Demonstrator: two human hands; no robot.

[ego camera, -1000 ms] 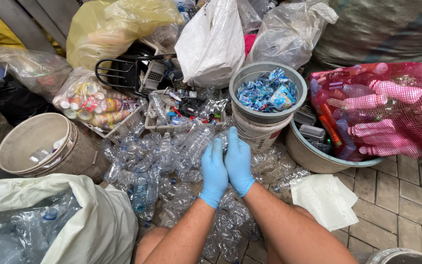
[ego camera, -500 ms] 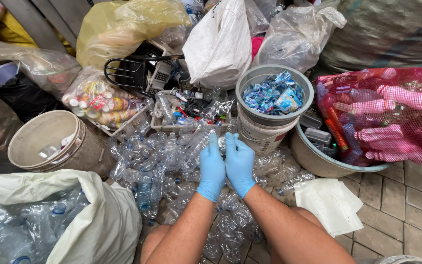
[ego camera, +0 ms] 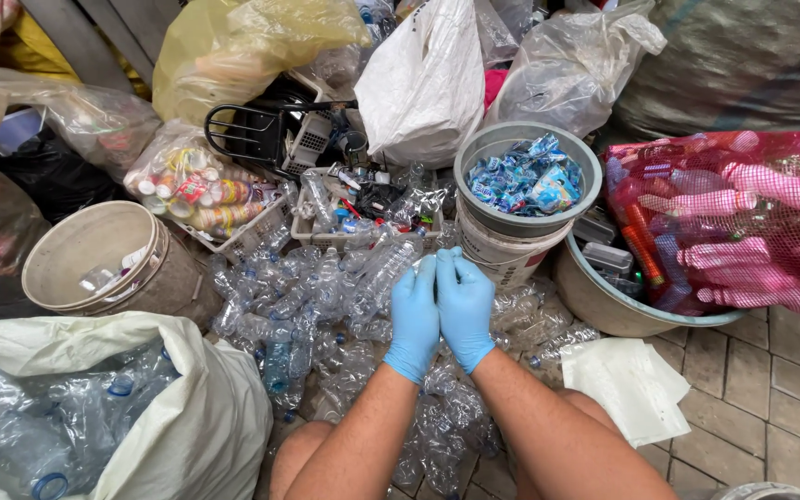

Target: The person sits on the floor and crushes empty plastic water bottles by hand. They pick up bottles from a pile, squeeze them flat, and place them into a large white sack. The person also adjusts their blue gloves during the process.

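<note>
Both gloved hands unchanged from a second ago: left hand [ego camera: 415,315] and right hand [ego camera: 463,306] pressed together, fingers curled, contents hidden, over the clear bottle pile [ego camera: 326,296] beside the grey bucket [ego camera: 527,185].

My bare forearms reach forward from below and meet in the middle, my left hand [ego camera: 414,315] and right hand [ego camera: 464,306], both in blue gloves, pressed side by side with backs up and fingers [ego camera: 426,273] curled downward together at the tips.
</note>
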